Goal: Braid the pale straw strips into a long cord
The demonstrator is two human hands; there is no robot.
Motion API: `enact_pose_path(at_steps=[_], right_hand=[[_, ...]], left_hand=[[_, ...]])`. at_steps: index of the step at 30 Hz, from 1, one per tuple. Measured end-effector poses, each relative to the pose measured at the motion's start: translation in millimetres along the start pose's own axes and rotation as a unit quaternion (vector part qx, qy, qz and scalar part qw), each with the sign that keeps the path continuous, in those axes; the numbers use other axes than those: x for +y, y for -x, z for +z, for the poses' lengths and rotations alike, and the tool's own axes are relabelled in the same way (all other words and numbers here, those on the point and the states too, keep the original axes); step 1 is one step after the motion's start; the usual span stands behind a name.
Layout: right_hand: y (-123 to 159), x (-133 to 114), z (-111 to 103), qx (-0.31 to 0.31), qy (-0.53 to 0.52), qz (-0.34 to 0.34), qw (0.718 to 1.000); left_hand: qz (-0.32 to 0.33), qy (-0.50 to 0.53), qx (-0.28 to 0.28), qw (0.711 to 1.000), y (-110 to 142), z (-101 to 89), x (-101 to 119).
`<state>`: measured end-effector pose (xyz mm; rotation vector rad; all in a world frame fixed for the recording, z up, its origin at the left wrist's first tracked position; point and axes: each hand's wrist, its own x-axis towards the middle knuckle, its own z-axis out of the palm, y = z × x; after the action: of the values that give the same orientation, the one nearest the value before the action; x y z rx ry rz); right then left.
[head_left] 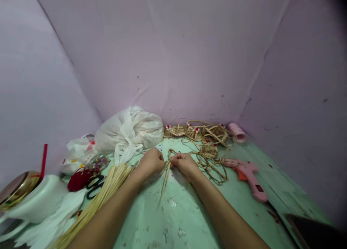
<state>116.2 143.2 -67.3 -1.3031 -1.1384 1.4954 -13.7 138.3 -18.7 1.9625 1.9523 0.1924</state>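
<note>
Over the middle of the green table, my right hand (184, 165) pinches a tan straw strand (164, 185). One pale end of it hangs down toward me, and a small loop stands above the fingertips. Just to the left, my left hand (152, 161) is closed with its fingertips pressed together; what lies between them is hidden. Beside my right hand a loose tangle of straw cord (214, 169) spreads over the table. A bundle of pale straw strips (108, 189) runs under and along my left forearm.
Along the back wall sit woven straw pieces with red and white beads (196, 130), a pink thread spool (237, 132) and a white plastic bag (132, 129). A pink glue gun (251, 175) lies right. Black-handled scissors (94, 185), a red pincushion (78, 179) and a white pitcher (45, 198) are left.
</note>
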Motion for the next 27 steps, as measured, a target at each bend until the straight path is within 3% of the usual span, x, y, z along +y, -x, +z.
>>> enact_pose_path(at_steps=[6,12,18,23,27], right_hand=[[-2.6,2.4,1.3,0.008,-0.013,0.002,1.000],[-5.0,6.4,2.0,0.013,-0.022,-0.010,1.000],[-5.2,6.4,1.6,0.000,-0.034,-0.014,0.999],[-4.0,4.8,1.6,0.002,-0.036,-0.010,0.999],[-3.4,4.0,1.7,0.003,-0.040,-0.011,0.999]], left_hand=[[0.000,0.014,0.035,0.999,-1.1,5.7,-0.5],[0.027,0.118,-0.028,0.992,-6.8,6.9,-3.5],[-0.004,0.169,-0.011,0.986,-7.8,7.5,-3.0],[-0.061,0.255,-0.083,0.961,-6.3,6.0,0.6],[-0.069,0.287,-0.122,0.948,-3.6,2.8,2.9]])
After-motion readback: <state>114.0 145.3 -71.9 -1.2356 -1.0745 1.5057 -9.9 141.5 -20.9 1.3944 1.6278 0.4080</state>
